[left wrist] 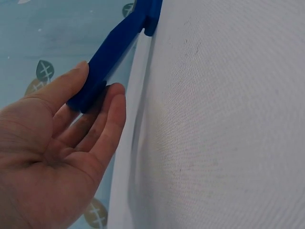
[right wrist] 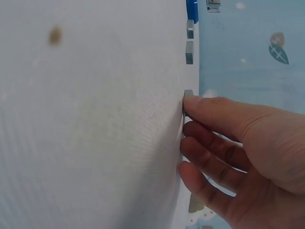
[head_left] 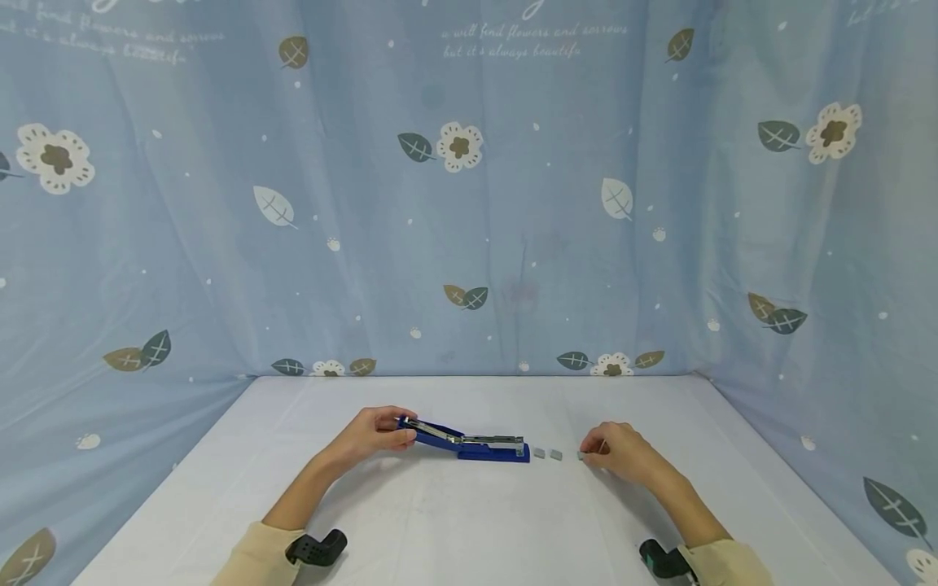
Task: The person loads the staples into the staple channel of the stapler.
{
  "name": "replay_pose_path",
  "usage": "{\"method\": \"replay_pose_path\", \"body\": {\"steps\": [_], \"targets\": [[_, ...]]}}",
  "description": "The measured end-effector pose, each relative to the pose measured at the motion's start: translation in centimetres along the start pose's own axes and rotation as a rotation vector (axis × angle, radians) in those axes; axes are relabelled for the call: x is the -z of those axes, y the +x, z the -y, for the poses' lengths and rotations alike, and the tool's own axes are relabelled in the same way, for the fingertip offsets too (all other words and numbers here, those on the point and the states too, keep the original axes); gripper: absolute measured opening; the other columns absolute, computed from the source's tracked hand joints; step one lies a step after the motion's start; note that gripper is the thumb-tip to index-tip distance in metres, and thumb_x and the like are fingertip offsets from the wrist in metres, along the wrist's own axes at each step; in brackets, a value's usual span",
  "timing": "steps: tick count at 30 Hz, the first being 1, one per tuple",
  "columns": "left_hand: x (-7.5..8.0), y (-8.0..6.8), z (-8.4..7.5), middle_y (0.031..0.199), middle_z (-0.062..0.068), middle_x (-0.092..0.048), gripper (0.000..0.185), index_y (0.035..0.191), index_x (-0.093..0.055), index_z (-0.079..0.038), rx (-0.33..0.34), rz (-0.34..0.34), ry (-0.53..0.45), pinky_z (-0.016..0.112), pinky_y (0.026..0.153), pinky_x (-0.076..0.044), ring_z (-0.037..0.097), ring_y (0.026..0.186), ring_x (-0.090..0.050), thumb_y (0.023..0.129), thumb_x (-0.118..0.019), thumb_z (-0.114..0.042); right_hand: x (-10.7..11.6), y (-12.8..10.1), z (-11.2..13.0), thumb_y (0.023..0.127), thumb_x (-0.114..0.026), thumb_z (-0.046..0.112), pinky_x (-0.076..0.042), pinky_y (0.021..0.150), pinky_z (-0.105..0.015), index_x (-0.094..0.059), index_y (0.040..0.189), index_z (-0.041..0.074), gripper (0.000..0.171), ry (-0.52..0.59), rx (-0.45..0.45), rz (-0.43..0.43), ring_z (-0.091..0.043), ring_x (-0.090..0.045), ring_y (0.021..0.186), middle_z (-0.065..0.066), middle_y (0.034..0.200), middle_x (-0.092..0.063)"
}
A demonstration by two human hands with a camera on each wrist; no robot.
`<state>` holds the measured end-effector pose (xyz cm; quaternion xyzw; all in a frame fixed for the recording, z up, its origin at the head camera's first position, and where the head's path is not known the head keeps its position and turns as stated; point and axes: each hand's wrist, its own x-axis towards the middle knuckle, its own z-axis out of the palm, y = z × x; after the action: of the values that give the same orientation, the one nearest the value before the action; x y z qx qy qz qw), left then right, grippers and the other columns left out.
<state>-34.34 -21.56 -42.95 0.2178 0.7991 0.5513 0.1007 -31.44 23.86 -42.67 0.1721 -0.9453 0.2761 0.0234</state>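
A blue stapler (head_left: 493,452) lies spread wide on the white table, its metal staple channel showing. My left hand (head_left: 377,431) grips the end of its raised top arm, thumb on one side and fingers on the other; the left wrist view shows the blue arm (left wrist: 112,52) in that grip. To the right of the stapler's base lie two short grey staple strips (head_left: 556,455). My right hand (head_left: 619,450) pinches a third grey staple strip (right wrist: 188,94) at the table surface, farther right in the same row. The fingertips partly hide this strip.
The white table (head_left: 469,521) runs back to a blue patterned curtain (head_left: 469,203), which also hangs along both sides. Black wrist cameras (head_left: 317,548) are strapped to both forearms, close above the table.
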Motion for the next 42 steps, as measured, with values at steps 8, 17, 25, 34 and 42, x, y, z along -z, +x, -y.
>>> {"method": "replay_pose_path", "body": {"steps": [8, 17, 25, 34, 42], "targets": [[-0.1, -0.1, 0.0, 0.112, 0.020, -0.071, 0.048, 0.132, -0.056, 0.002, 0.009, -0.005, 0.004, 0.038, 0.086, -0.060, 0.031, 0.101, -0.071, 0.092, -0.070, -0.022, -0.1, 0.0, -0.1, 0.085, -0.075, 0.010, -0.047, 0.060, -0.020, -0.072, 0.090, 0.009, 0.006, -0.015, 0.002, 0.001, -0.010, -0.056, 0.073, 0.004, 0.081, -0.065], [-0.1, 0.0, 0.0, 0.109, 0.023, -0.071, 0.048, 0.132, -0.056, 0.000, 0.007, -0.014, 0.029, 0.031, 0.084, -0.060, 0.033, 0.100, -0.071, 0.093, -0.069, -0.024, 0.4, 0.0, 0.1, 0.087, -0.072, 0.010, -0.048, 0.059, -0.019, -0.071, 0.090, 0.008, 0.004, 0.003, 0.024, 0.012, -0.009, -0.056, 0.072, 0.003, 0.080, -0.066], [-0.1, -0.1, 0.1, 0.108, 0.021, -0.072, 0.050, 0.132, -0.056, 0.000, 0.025, -0.020, 0.023, 0.033, 0.085, -0.060, 0.033, 0.100, -0.071, 0.092, -0.070, -0.025, 0.3, 0.1, 0.3, 0.087, -0.072, 0.009, -0.048, 0.060, -0.019, -0.072, 0.092, 0.008, 0.005, -0.008, 0.020, 0.014, -0.009, -0.058, 0.074, 0.002, 0.083, -0.068], [-0.2, -0.2, -0.2, 0.106, 0.019, -0.072, 0.048, 0.132, -0.056, -0.001, 0.034, -0.023, 0.017, 0.031, 0.085, -0.060, 0.032, 0.101, -0.070, 0.093, -0.069, -0.026, 0.9, 0.4, 1.1, 0.089, -0.070, 0.010, -0.051, 0.064, -0.019, -0.074, 0.092, 0.009, 0.005, -0.025, 0.072, -0.043, -0.006, -0.060, 0.073, 0.003, 0.085, -0.072], [-0.2, -0.1, 0.0, 0.108, 0.023, -0.070, 0.047, 0.132, -0.055, -0.002, 0.036, -0.016, 0.002, 0.028, 0.083, -0.060, 0.034, 0.101, -0.069, 0.093, -0.069, -0.025, 1.2, 0.8, 1.1, 0.089, -0.072, 0.013, -0.054, 0.066, -0.016, -0.075, 0.092, 0.010, 0.005, -0.009, 0.149, -0.042, -0.004, -0.064, 0.074, 0.004, 0.085, -0.074]]}}
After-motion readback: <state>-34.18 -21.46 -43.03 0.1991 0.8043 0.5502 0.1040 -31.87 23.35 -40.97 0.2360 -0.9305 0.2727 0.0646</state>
